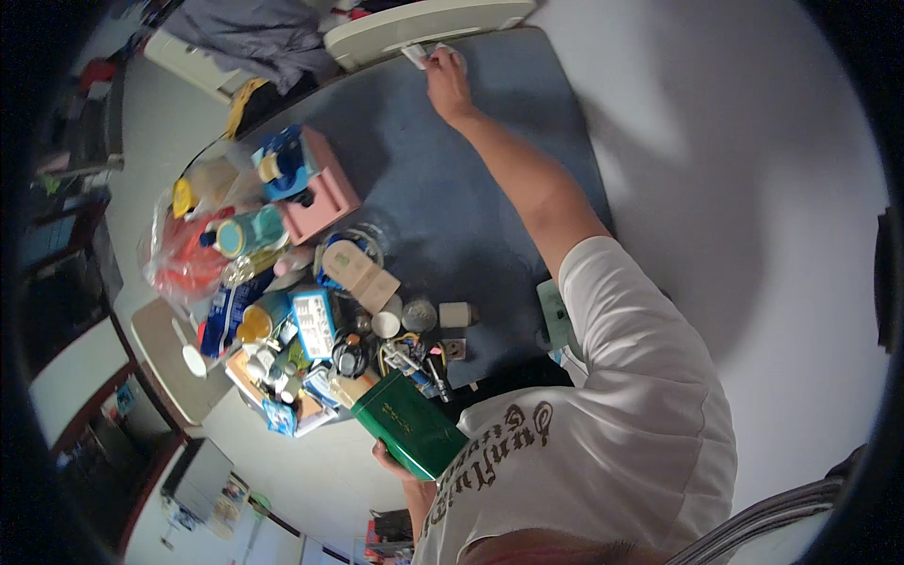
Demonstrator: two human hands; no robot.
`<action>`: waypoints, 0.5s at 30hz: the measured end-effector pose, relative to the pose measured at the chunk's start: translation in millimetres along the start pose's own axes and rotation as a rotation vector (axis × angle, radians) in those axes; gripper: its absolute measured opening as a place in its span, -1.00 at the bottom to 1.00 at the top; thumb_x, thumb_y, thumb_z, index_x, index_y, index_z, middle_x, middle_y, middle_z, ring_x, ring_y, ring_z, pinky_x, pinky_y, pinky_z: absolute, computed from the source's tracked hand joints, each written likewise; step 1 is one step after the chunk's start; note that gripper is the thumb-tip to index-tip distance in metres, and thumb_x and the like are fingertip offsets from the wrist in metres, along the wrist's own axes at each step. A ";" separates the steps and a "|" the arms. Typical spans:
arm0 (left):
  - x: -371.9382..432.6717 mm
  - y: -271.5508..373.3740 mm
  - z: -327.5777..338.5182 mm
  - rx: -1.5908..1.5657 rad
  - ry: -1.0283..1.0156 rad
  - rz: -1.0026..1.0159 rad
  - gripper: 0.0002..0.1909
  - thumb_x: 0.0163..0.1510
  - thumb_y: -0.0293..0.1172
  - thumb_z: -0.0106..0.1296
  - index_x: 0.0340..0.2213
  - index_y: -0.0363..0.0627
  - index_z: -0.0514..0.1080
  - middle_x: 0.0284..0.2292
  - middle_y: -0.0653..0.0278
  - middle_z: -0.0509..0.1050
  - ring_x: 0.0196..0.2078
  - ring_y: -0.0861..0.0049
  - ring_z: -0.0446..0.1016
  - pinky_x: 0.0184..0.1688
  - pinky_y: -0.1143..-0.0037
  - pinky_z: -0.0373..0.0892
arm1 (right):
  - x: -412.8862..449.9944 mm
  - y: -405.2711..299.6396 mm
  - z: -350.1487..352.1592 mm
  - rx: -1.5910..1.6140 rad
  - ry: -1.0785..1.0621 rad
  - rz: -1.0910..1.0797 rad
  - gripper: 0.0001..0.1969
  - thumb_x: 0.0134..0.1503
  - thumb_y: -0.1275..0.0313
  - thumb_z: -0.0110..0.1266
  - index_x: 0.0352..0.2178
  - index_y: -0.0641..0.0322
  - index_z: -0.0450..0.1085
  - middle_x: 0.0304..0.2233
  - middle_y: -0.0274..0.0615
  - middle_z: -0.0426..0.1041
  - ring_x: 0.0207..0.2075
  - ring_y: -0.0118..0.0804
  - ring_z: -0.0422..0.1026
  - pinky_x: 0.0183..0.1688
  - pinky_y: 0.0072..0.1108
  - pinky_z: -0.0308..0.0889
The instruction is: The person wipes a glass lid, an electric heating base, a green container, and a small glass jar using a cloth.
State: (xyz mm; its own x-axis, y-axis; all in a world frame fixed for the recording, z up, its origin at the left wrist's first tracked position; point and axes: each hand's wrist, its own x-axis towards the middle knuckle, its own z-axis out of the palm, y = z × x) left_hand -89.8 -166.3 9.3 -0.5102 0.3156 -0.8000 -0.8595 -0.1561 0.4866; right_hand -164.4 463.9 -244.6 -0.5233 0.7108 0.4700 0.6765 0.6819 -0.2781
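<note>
My left hand [390,462] holds a green box [409,427] with gold writing against the front of my white shirt. Part of that hand is hidden behind the box. Stretched out to the far end of the dark table [466,183], my right hand [447,81] grips a white tissue or cloth [414,55]. Its fingers press down close to the table's edge, beside a cream curved panel [424,28].
Clutter crowds the table's left side: a pink organizer [325,205], a blue-and-white box [313,325], a glass jar [419,315] and a pen holder [413,364]. Plastic bags [187,254] bulge past them. A white wall [706,141] runs along the right.
</note>
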 end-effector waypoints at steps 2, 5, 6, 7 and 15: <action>-0.6 -4.8 1.0 0.017 -0.033 -0.037 -0.31 0.13 0.20 -0.16 0.05 -0.14 0.36 -0.05 0.13 0.48 -0.05 0.24 0.49 -0.03 0.25 0.45 | -3.2 58.8 -13.0 -0.131 0.068 0.065 -0.68 0.05 0.52 0.06 -0.13 0.19 0.52 -0.13 -0.14 0.35 -0.04 -0.01 0.31 0.04 -0.27 0.30; 3.2 -0.9 -5.7 0.113 -0.071 -0.063 -0.32 0.13 0.20 -0.16 0.04 -0.12 0.36 -0.04 0.17 0.48 -0.03 0.28 0.47 -0.02 0.28 0.43 | -10.0 154.1 -35.8 -0.370 0.014 0.226 -0.72 0.09 0.50 0.02 -0.15 0.23 0.52 -0.04 -0.06 0.36 -0.04 0.01 0.32 0.05 -0.25 0.30; 5.2 -2.8 -8.0 0.183 -0.071 -0.058 -0.32 0.12 0.20 -0.15 0.05 -0.10 0.36 -0.04 0.19 0.48 -0.02 0.29 0.46 -0.01 0.29 0.42 | -14.4 170.5 -41.8 -0.373 0.017 0.230 -0.72 0.09 0.50 0.02 -0.15 0.23 0.52 -0.04 -0.06 0.36 -0.04 0.01 0.32 0.05 -0.25 0.30; 4.7 -5.1 -9.1 0.184 -0.072 -0.058 -0.32 0.12 0.20 -0.15 0.05 -0.10 0.36 -0.04 0.19 0.48 -0.02 0.29 0.46 -0.01 0.29 0.42 | -16.2 176.8 -54.1 -0.525 0.041 0.245 -0.72 0.09 0.51 0.02 -0.16 0.27 0.52 -0.02 -0.01 0.36 -0.02 0.03 0.32 0.05 -0.24 0.30; 1.9 -11.6 4.6 0.151 -0.031 -0.086 -0.32 0.09 0.20 -0.09 0.07 -0.04 0.36 -0.04 0.19 0.48 -0.03 0.26 0.46 -0.01 0.25 0.41 | -14.8 137.8 -41.8 -0.458 -0.019 0.228 -0.68 0.13 0.44 -0.05 -0.15 0.41 0.49 -0.04 0.10 0.41 0.05 0.09 0.31 0.14 -0.19 0.21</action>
State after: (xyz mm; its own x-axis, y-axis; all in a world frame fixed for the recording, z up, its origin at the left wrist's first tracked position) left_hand -80.7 -159.5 3.8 -0.4318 0.3504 -0.8311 -0.8847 0.0147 0.4658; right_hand -41.8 540.2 -254.9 -0.3425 0.8386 0.4236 0.9300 0.3666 0.0263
